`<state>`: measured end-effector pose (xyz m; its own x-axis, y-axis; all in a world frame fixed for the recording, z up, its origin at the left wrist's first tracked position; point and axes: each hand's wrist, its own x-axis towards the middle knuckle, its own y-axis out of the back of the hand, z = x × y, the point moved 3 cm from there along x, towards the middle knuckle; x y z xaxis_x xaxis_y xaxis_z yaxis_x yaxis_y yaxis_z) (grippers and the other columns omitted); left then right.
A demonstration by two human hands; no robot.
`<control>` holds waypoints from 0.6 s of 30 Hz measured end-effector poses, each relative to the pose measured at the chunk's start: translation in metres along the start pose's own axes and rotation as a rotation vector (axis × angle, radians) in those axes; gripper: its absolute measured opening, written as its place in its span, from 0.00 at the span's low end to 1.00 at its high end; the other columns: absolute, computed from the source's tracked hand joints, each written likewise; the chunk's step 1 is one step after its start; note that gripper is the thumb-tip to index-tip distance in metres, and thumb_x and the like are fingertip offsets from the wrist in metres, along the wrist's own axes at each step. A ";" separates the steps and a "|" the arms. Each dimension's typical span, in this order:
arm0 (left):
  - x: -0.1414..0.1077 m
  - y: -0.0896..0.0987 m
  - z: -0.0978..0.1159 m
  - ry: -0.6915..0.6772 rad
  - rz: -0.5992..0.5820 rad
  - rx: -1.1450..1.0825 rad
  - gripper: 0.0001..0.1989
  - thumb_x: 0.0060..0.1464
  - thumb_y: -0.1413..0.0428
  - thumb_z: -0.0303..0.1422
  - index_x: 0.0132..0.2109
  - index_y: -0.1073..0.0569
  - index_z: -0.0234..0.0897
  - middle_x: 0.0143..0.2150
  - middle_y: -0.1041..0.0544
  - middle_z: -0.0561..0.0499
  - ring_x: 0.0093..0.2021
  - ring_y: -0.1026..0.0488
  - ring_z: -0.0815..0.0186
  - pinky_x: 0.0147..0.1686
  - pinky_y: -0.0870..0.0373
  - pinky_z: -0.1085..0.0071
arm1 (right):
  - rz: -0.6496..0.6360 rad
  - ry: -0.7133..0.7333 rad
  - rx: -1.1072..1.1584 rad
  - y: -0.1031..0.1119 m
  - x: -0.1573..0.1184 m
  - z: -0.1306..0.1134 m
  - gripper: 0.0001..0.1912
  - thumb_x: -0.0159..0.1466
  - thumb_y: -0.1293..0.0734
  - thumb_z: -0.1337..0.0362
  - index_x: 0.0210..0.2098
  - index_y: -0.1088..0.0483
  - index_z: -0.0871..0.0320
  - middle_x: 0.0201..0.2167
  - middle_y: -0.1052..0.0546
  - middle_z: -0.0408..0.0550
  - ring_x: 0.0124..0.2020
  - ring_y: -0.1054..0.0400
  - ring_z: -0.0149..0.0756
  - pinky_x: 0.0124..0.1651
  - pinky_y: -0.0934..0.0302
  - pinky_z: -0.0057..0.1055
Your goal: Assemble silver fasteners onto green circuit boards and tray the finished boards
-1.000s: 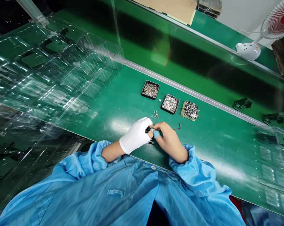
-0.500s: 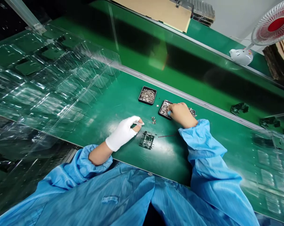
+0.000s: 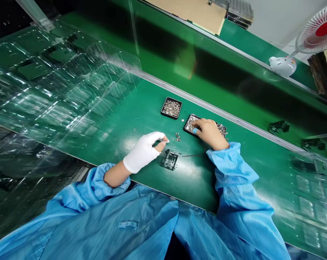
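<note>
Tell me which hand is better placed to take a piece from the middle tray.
Likely the right hand: its fingers are at the middle tray. The left hand is farther away, near the dark assembly.

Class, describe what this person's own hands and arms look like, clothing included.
The left hand wears a white glove that leaves some fingertips bare. The right hand is ungloved, with a light-blue wrap on one digit. Loose blue sleeves bunch above the wrists.
</note>
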<state>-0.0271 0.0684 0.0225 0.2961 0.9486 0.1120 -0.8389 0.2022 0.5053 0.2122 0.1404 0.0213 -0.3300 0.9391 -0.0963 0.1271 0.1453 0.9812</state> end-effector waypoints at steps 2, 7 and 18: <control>0.000 0.000 0.001 0.000 0.003 0.010 0.08 0.54 0.51 0.33 0.37 0.28 0.37 0.37 0.22 0.51 0.39 0.25 0.65 0.45 0.29 0.69 | -0.041 -0.003 -0.036 0.000 0.003 -0.004 0.13 0.58 0.38 0.76 0.39 0.28 0.59 0.41 0.23 0.52 0.43 0.32 0.46 0.50 0.48 0.39; -0.001 0.002 0.000 -0.012 0.024 0.027 0.09 0.54 0.51 0.33 0.36 0.27 0.37 0.36 0.22 0.51 0.38 0.25 0.65 0.44 0.29 0.70 | 0.076 -0.032 -0.044 0.002 0.002 -0.006 0.12 0.59 0.40 0.75 0.37 0.28 0.59 0.37 0.23 0.52 0.40 0.32 0.46 0.49 0.48 0.40; -0.002 0.005 0.015 -0.149 0.140 0.041 0.10 0.58 0.50 0.32 0.35 0.24 0.36 0.35 0.21 0.50 0.35 0.25 0.67 0.38 0.30 0.72 | 0.513 0.071 0.473 0.013 -0.032 -0.024 0.06 0.66 0.43 0.67 0.36 0.35 0.56 0.33 0.27 0.48 0.35 0.33 0.40 0.40 0.40 0.35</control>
<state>-0.0250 0.0636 0.0374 0.2444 0.9197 0.3073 -0.8582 0.0576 0.5101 0.2020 0.1052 0.0407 -0.1778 0.9050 0.3865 0.6715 -0.1756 0.7199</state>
